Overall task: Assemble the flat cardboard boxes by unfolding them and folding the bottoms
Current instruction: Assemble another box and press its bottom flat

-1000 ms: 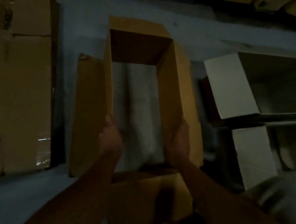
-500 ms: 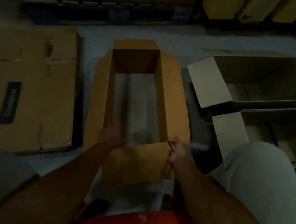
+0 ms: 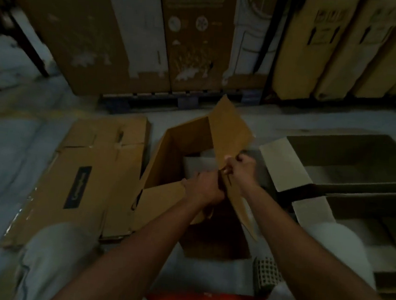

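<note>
While both arms reach forward, left hand (image 3: 204,187) and right hand (image 3: 241,165) pinch brown box (image 3: 173,162) flap, knuckles up

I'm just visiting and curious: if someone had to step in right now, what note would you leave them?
Left hand: pressing the near flap of the brown box.
Right hand: gripping the edge of the raised right flap.
Box stands opened on the floor, flaps not yet folded shut.
Flat cardboard lies to its left, still to unfold.
Two opened boxes sit to the right.
Left: finish folding these flaps, then the flat stack.
</note>
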A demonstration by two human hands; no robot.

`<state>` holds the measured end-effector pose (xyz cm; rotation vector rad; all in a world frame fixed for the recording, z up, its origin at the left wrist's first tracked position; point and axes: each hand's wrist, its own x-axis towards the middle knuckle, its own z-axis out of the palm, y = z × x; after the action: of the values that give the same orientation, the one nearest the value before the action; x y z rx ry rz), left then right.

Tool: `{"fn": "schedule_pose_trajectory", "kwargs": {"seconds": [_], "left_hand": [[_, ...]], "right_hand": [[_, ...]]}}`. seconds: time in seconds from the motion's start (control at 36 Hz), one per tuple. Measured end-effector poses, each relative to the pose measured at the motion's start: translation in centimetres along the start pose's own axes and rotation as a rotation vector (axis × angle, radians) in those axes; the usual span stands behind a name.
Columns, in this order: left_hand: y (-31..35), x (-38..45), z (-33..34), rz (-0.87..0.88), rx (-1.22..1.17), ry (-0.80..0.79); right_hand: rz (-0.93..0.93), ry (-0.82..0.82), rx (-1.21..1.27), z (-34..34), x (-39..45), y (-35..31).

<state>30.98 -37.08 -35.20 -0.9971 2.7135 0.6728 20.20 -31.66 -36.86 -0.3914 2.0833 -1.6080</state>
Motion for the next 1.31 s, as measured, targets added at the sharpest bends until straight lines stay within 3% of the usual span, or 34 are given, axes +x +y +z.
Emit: {"fn": "schedule_pose_trajectory", "kwargs": {"seconds": [0.17, 0.31, 0.42, 0.56, 0.72, 0.81, 0.92, 1.0, 1.08, 1.17, 1.22, 1.31], "left_hand": [[0.9, 0.2, -6.4, 0.021, -0.285, 0.262], [1.3, 0.3, -11.6, 0.080, -0.376, 0.450], [1.6, 0.2, -16.4, 0.076, -0.453, 0.579], [1.7, -0.8, -21.4, 0.130, -0.468, 0.729], [0.6, -2.0, -23.3, 0.124, -0.501, 0.748], [0.0, -2.9, -24.5, 0.107, -0.363, 0.745], [-1.4, -4.6, -26.2, 0.238, -0.055, 0.736], [-2.4, -5.3, -28.1, 0.161, 0.528, 0.868], [-3.9, -5.1, -29.3, 0.225, 0.858, 0.703], [-5.4, -5.0, -29.5, 0.338, 0.728, 0.619], [-5.5, -5.5, -29.7, 0.278, 0.563, 0.614], [-5.7, -5.6, -29.7, 0.219, 0.519, 0.777]], "right_hand": [[-0.257, -0.040, -0.224, 0.3, 0.4, -8.8], [-0.249, -0.228, -0.263, -0.8, -1.4, -13.6], [-0.372, -0.391, -0.796, -3.0, -2.1, -14.4], [-0.329, -0.118, -1.166, -6.3, -1.9, -16.4], [-0.516, 0.019, -1.225, -7.9, -2.3, -19.7], [-0.606, 0.027, -1.246, -7.4, -2.6, -21.9], [-0.688, 0.020, -1.326, -6.8, -2.9, -24.1], [-0.755, 0.033, -1.386, -6.4, -3.1, -25.6], [-0.799, 0.054, -1.407, -6.4, -3.6, -27.2], [-0.805, 0.059, -1.401, -6.5, -4.0, -28.3], [-0.813, 0.044, -1.421, -6.4, -4.1, -28.6], [-0.823, 0.005, -1.435, -6.2, -4.3, -29.0]]}}
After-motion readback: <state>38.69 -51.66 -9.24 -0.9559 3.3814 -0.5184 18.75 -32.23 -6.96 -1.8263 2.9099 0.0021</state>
